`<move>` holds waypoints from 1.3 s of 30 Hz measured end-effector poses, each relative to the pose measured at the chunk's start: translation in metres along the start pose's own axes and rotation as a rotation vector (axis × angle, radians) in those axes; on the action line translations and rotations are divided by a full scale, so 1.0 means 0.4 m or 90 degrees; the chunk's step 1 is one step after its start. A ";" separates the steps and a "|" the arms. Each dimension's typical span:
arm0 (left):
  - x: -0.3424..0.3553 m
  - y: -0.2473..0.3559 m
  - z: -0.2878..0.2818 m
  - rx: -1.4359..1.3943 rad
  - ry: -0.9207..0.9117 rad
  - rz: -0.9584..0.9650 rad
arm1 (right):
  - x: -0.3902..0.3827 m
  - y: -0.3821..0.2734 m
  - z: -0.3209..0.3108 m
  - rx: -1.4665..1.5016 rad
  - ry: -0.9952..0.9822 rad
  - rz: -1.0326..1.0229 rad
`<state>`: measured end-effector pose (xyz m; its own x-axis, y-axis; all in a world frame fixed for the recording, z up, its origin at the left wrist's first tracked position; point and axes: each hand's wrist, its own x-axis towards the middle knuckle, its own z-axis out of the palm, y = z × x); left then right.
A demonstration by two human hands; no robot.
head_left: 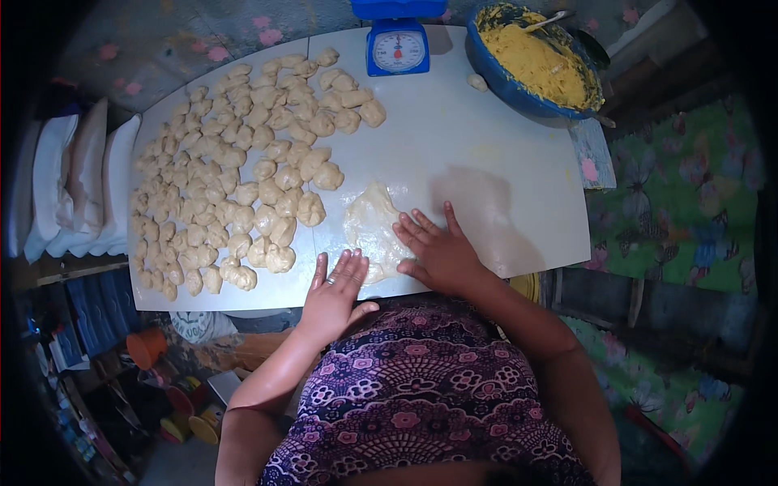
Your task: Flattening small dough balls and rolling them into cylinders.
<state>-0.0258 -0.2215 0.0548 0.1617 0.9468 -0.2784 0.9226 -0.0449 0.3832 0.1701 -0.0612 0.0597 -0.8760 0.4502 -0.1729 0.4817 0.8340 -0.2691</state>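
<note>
Head view is showing a person leaning over a white table [486,162] and pressing a flattened piece of pale dough [371,227] that is lying near the table's near edge, about midway along it. Both hands are lying flat with the fingers spread, clamped on nothing. The left hand [336,296] is resting at the near edge with its fingertips touching the lower rim of the dough, and a ring is showing on one finger. The right hand [438,251] is lying just to the right of it, palm down, its fingers overlapping the dough's right side; the two hands are sitting close together but not touching. Filling the left half of the table, from the far edge down to the near left corner, many small dough lumps [235,170] are crowding together, the nearest ones sitting just beside the flattened piece. At the middle of the far edge a blue kitchen scale [397,44] with a round dial is standing. At the far right corner a blue bowl [498,77] is holding yellow batter [539,65] with a spoon [549,19] sticking out of it, and one small lump [477,82] is lying just beside the bowl's left side.
</note>
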 end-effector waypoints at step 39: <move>0.206 -0.069 -0.211 -0.795 0.537 -0.164 | 0.156 -0.025 -0.036 0.912 0.154 0.049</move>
<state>-0.0675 -0.1153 0.0955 -0.5902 0.8056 -0.0511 -0.0527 0.0247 0.9983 0.1105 -0.0368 0.0650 -0.7596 0.6412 -0.1086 0.0092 -0.1565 -0.9876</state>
